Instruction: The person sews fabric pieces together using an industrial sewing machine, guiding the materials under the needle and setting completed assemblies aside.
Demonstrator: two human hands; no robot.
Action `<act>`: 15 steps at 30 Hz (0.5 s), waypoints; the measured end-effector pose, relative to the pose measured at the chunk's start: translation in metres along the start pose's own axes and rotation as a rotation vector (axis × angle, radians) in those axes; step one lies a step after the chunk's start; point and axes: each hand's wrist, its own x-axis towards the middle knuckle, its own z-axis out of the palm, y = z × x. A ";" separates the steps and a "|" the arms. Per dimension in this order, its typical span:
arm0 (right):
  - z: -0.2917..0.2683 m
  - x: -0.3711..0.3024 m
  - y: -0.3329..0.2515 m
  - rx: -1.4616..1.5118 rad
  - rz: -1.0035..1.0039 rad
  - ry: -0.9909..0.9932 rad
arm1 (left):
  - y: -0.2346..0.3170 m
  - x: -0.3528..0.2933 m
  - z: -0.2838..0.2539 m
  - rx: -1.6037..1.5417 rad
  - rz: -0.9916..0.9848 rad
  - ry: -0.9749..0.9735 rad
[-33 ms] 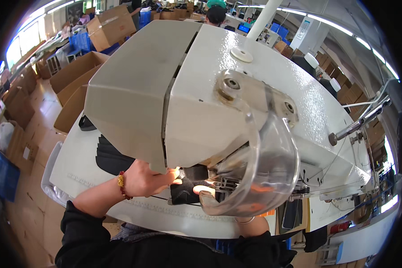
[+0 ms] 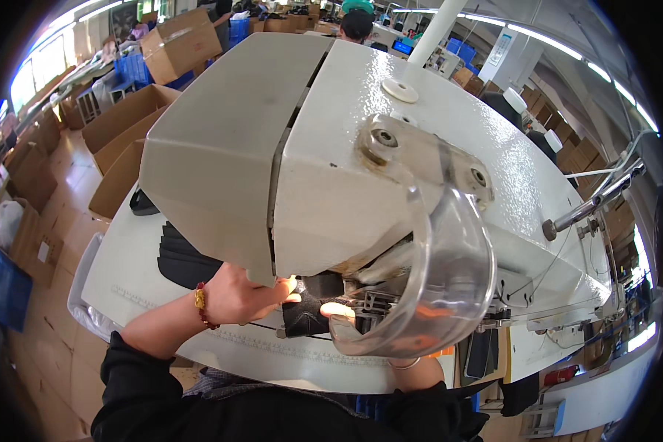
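A white sewing machine [image 2: 331,177] fills the middle of the view. Under its head lies a small black fabric piece [image 2: 302,318], partly covered by the machine and my fingers. My left hand [image 2: 241,296] is closed, its curled fingers pinching the left side of that piece; a red-and-gold bracelet circles the wrist. From the right, one fingertip of my right hand [image 2: 336,309] touches the piece beside the metal presser parts [image 2: 376,303]. A clear curved guard [image 2: 449,272] hides most of that hand's other fingers. The needle cannot be made out.
Several black pieces [image 2: 184,258] lie stacked left of the machine on the white table [image 2: 132,250]. A ruler strip [image 2: 272,346] runs along the near side. Open cardboard boxes [image 2: 121,132] stand at the left. Farther back, a person holds a carton [image 2: 183,46].
The carton in the back left has shifted slightly leftward. Both my hands and the black fabric piece are almost exactly where they were.
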 end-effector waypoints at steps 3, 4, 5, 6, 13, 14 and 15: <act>-0.010 -0.001 0.001 0.021 0.017 0.029 | 0.008 -0.004 0.000 0.017 -0.059 -0.008; -0.013 -0.002 0.002 0.020 0.020 0.040 | 0.010 -0.004 -0.002 0.067 -0.031 0.029; -0.015 -0.004 0.001 0.017 0.024 0.052 | 0.013 -0.001 -0.001 0.090 -0.034 0.057; -0.016 -0.005 0.001 0.017 0.030 0.061 | 0.016 0.001 0.000 0.112 -0.038 0.085; -0.023 0.012 0.008 -0.032 0.013 0.189 | 0.029 0.004 0.010 0.222 -0.101 0.069; -0.025 0.016 0.008 -0.066 0.004 0.228 | 0.026 0.004 0.010 0.251 -0.082 0.081; -0.025 0.015 0.001 -0.111 -0.007 0.278 | 0.026 0.005 0.016 0.152 -0.129 0.129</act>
